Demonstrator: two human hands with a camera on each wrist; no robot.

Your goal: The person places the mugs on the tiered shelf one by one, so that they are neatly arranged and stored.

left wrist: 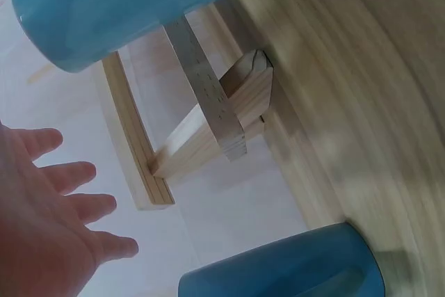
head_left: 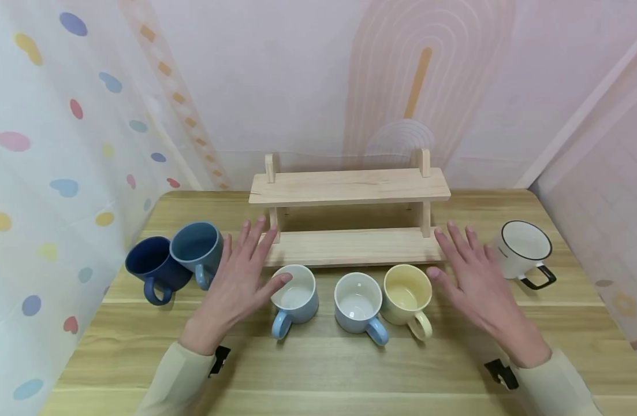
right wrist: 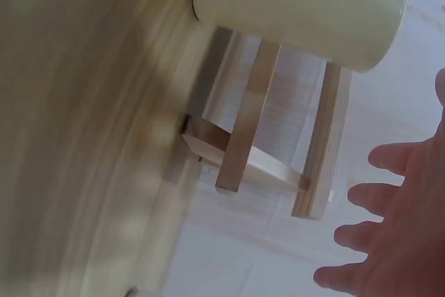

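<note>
My left hand (head_left: 235,283) hovers with fingers spread and holds nothing, between a medium-blue mug (head_left: 197,252) and a light blue mug (head_left: 305,306) with a white inside. Above the table, between a yellow mug (head_left: 396,309) and a white mug (head_left: 513,263) with black rim and handle, my right hand (head_left: 474,283) also has its fingers extended, nothing in them. A pale mug with a blue handle (head_left: 349,318) stands beside the yellow one. Behind this row is a two-tier wooden shelf (head_left: 349,188). In the left wrist view, my left hand (left wrist: 49,227) appears apart from the mugs.
A navy mug (head_left: 162,268) stands at the far left, against the medium-blue one. The wooden table (head_left: 349,375) reaches back to a patterned curtain (head_left: 276,75), which also runs along the left side. No mugs stand on the shelf's boards.
</note>
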